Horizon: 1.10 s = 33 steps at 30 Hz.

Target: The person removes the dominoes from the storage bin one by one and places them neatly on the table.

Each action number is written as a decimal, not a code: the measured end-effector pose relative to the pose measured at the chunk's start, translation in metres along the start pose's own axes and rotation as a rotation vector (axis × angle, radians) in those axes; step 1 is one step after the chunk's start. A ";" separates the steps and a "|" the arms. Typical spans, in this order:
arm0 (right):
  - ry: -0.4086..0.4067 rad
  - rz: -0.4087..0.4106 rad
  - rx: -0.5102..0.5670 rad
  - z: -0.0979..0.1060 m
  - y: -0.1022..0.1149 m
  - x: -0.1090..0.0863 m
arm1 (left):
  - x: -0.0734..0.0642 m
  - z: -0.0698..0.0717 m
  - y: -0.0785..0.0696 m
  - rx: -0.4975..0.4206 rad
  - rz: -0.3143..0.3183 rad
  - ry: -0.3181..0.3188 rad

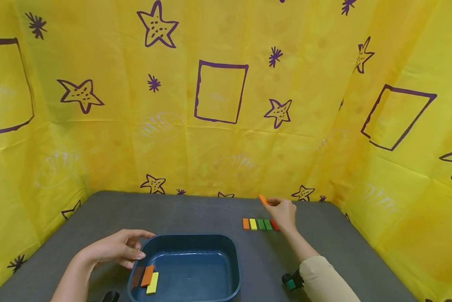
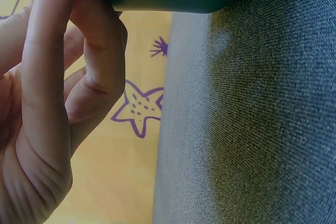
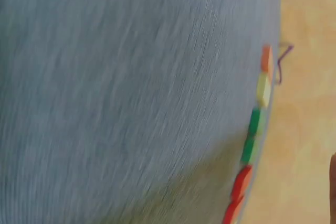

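In the head view, a dark blue, round-cornered rectangular container that looks like plastic (image 1: 196,279) is seen on a grey, fabric-textured table (image 1: 196,214). The container's left rim is gripped by the left hand (image 1: 116,248), the thumb laid at the edge and the other fingers bent against the outer wall. Inside the container, near its left wall, a flat orange rectangular block (image 1: 147,276) and a flat yellow rectangular block (image 1: 152,283) are placed side by side.

Beyond the container and to its right, another small orange rectangular block (image 1: 262,199) is pinched between the thumb and fingers of the right hand (image 1: 282,212). Nearer the container than this held block, a row of small rectangular blocks (image 1: 261,224) is set out on the table: orange, yellow, two green, then red; two reds are shown in the right wrist view. Behind the container, a yellow cloth printed with purple stars (image 1: 116,147) is hung.
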State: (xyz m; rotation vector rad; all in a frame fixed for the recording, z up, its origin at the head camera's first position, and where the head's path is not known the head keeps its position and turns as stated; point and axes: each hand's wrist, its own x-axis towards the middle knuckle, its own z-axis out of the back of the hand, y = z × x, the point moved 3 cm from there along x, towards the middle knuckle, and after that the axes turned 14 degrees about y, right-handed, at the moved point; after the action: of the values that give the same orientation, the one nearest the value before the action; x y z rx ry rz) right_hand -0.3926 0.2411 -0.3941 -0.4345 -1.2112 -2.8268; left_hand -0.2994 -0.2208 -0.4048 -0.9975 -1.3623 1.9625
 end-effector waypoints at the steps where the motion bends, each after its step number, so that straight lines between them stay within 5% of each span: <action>1: -0.012 -0.006 -0.012 0.003 -0.004 0.001 | 0.000 0.000 0.000 0.001 0.000 -0.001; 20: -0.094 -0.213 -0.107 0.047 -0.078 -0.002 | 0.002 0.001 0.002 0.005 -0.012 0.002; 33: -0.022 -0.296 -0.101 0.054 -0.100 -0.009 | 0.001 0.001 0.003 0.012 -0.007 0.002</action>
State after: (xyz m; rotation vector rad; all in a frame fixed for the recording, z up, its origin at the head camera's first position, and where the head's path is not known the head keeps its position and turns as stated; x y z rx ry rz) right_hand -0.3853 0.3490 -0.4317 -0.3141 -1.2334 -3.1501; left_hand -0.3010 -0.2216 -0.4079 -0.9871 -1.3501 1.9617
